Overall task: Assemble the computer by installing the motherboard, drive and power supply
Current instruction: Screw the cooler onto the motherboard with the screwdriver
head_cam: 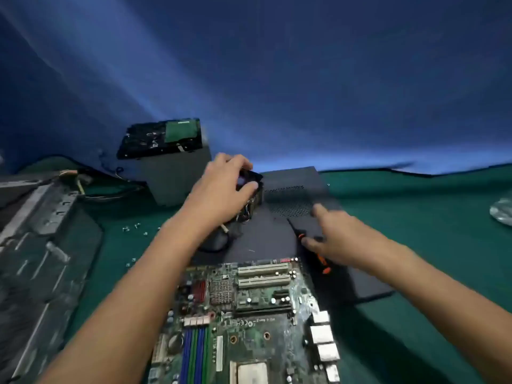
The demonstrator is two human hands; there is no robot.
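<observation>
A green motherboard (pixel 243 314) lies flat in front of me on the green table. My left hand (pixel 224 187) is closed around a black cooler fan (pixel 250 189) that sits on a black case panel (pixel 291 206). My right hand (pixel 329 231) hovers over that panel with fingers spread, touching an orange-and-black screwdriver (pixel 322 261). A grey power supply box (pixel 171 178) stands at the back with a hard drive (pixel 160 139) lying on top, circuit side up. The open metal computer case (pixel 36 259) lies at the left.
Several small screws (pixel 133 227) are scattered on the green mat (pixel 429 217) between case and panel. Loose cables (pixel 80 178) trail behind the case. A clear plastic bag (pixel 501 212) sits at the right edge. A blue wall rises behind the table.
</observation>
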